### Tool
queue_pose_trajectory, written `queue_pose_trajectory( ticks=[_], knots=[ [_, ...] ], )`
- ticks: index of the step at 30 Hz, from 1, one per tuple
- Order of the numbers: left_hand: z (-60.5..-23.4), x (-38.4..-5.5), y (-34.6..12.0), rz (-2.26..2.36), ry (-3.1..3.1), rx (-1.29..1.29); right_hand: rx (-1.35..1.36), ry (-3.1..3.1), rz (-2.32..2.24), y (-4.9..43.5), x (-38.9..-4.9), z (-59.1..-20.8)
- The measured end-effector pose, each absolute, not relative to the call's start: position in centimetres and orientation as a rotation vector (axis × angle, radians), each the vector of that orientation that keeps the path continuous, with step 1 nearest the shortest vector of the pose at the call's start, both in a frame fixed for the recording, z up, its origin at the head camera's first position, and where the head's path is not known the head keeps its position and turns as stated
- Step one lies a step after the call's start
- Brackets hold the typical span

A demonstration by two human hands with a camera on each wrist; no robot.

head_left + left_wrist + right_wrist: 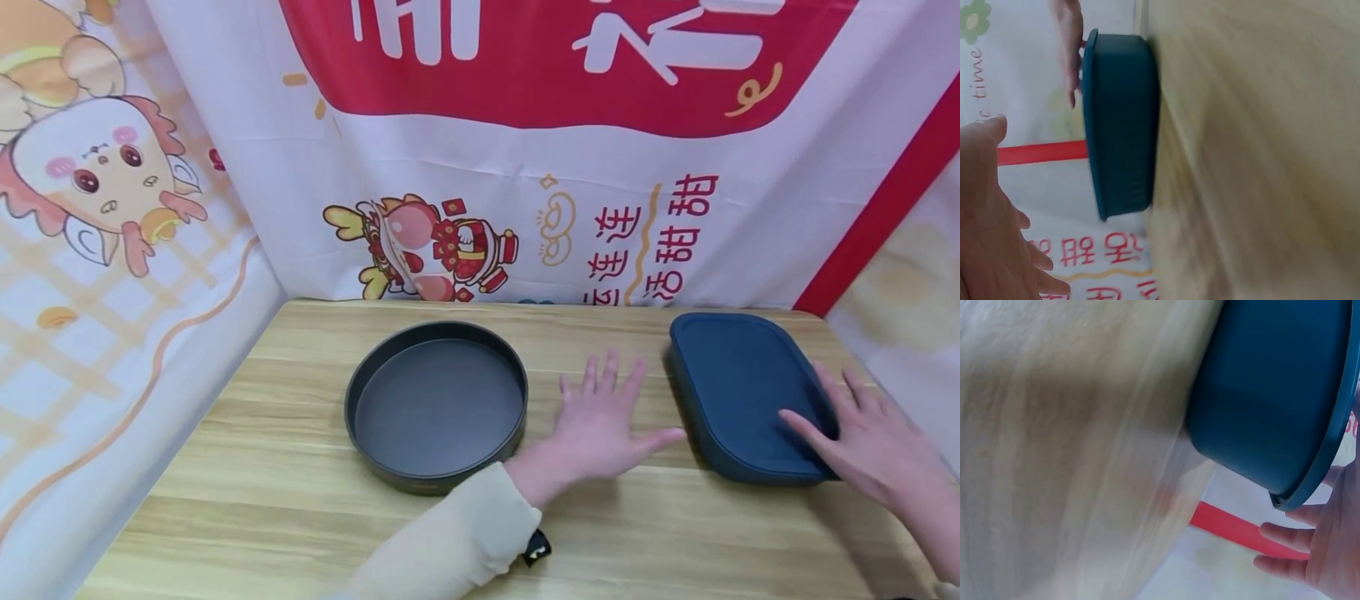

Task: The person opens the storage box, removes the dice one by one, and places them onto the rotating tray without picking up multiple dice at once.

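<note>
A dark blue lidded container (750,392), rectangular with rounded corners, sits at the right of the wooden table. My right hand (870,437) is at its right side, fingers spread, with the thumb over the lid's edge. In the right wrist view the fingers (1288,537) extend past the container's rim and curl round nothing. My left hand (600,421) is spread out over the table between the container and a round dark pan (441,408), holding nothing. The left wrist view shows the container (1122,125) standing apart from this hand.
Beneath everything lies a wood-grain table (247,467). A small black object (537,547) pokes out beside the left sleeve (450,542). White printed cloth (465,150) hangs behind the table, and another patterned cloth (112,350) borders the left side.
</note>
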State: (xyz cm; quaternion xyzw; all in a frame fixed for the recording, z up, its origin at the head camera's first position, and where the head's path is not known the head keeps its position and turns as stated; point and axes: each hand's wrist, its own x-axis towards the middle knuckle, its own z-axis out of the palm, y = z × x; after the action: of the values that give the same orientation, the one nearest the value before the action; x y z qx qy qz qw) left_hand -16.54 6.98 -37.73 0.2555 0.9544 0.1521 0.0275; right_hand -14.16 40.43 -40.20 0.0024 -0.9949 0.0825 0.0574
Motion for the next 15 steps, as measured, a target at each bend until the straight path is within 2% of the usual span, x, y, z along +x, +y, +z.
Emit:
queue_pose_trajectory(
  ticks=[15],
  knots=[
    [-39.7, -16.9, 12.0, 0.555, 2.835, 0.767, -0.056, -3.138, 0.451, 41.7, -14.6, -41.0]
  ],
)
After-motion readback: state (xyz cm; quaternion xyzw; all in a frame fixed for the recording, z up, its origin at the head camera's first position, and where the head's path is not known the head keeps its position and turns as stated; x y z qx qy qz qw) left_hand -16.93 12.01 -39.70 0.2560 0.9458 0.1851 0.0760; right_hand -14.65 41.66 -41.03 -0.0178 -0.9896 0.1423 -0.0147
